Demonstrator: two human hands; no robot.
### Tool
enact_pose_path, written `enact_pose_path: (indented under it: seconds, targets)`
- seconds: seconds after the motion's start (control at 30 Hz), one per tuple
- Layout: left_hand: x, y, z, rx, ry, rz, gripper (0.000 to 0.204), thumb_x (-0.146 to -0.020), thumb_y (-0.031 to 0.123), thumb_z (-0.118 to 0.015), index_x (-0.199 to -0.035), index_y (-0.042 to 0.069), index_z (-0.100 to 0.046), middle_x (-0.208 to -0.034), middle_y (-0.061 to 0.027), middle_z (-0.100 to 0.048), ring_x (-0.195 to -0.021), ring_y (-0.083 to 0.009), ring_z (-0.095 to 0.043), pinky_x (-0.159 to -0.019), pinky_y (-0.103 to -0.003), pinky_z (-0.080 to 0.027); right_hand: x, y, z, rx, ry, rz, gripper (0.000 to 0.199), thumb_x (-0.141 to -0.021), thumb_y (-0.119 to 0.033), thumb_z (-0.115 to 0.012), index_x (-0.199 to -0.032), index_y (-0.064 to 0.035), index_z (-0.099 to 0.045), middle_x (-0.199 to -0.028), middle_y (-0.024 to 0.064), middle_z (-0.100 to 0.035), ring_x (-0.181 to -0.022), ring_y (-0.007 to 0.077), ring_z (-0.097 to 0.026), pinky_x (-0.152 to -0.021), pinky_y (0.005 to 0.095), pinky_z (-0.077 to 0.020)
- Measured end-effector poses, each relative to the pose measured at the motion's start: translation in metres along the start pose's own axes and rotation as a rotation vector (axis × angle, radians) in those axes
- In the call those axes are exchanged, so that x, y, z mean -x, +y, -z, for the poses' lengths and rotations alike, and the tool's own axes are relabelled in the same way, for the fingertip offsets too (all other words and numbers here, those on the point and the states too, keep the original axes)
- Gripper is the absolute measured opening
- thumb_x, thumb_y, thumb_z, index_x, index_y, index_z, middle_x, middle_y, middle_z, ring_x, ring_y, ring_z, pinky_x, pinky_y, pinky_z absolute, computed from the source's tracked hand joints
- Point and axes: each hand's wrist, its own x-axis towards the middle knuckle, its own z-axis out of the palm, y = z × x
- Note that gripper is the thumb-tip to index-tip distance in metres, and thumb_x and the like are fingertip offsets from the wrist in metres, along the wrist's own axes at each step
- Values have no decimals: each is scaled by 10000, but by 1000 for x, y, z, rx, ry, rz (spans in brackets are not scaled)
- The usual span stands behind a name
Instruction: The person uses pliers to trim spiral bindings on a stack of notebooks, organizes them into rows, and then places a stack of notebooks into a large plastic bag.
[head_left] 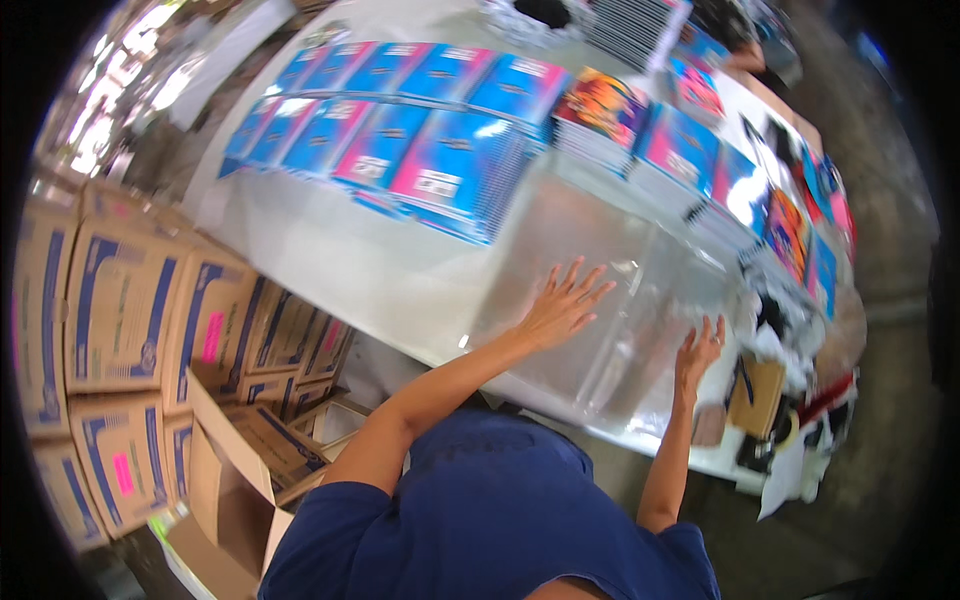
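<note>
2 hands point(560, 312) extend over plastic point(575, 215), clear of notebook edges point(502, 185).

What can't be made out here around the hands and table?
All in the head view:
Left hand: palm hidden by its own back, so contact with the clear plastic is unclear.
Notebooks: small cover print blurred.
Table: part of near edge hidden behind the navy shirt.
Open carton: base cut off by lower edge.
Co-worker: mostly cut off by top edge.
</note>
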Motion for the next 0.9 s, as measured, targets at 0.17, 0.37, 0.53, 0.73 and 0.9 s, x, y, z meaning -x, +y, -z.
enact_pose_path:
  seconds: [0.17, 0.37, 0.53, 0.73, 0.9]
  targets:
    - [6, -106, 125, -70, 423, 155, 642, -900, 202, -574, -1485, 152, -312, -1549, -118, -256, -1425, -398, -195, -1118, -606, -128, -47, -107, -22, -266, 22, 246, 314, -835, 57, -586, -1139, -19, -601, -1379, 207, -451, -1237, 383, -451, -1007, 446, -386]
    - [84, -355, 269, -376, 568, 549, 621, -916, 241, -567, -1472, 119, -319, -1545, -151, -250, -1436, -367, -183, -1105, -614, -172, -73, -333, -42, -619, -101, 430, 281, -828, 80, -583, -1084, -26, -630, -1331, 187, -496, -1227, 353, -473, -1011, 430, -394]
    - [148, -561, 360, -473, 624, 1055, 692, -920, 345, -568, -1495, 119, -256, -1559, -193, -174, -1453, -357, -122, -1093, -641, -180, -51, -501, -75, -794, -282, 504, 300, -821, 113, -578, -1067, -38, -657, -1279, 160, -540, -1190, 330, -512, -967, 396, -433]
    - [232, -723, 426, 190, 841, 1583, 810, -857, 506, -618, -1454, 40, -332, -1555, -218, -154, -1433, -381, -166, -1092, -625, -204, -24, -696, -116, -973, -516, 637, 268, -810, 111, -585, -1026, -36, -644, -1224, 162, -563, -1114, 326, -557, -872, 400, -483]
    - [212, -730, 411, 553, 981, 1527, 692, -866, 472, -620, -1353, -1, -486, -1508, -212, -299, -1390, -370, -264, -1111, -507, -266, -40, -800, -167, -971, -498, 744, 234, -802, 77, -587, -1025, 12, -613, -1232, 185, -539, -1105, 364, -537, -888, 445, -465]
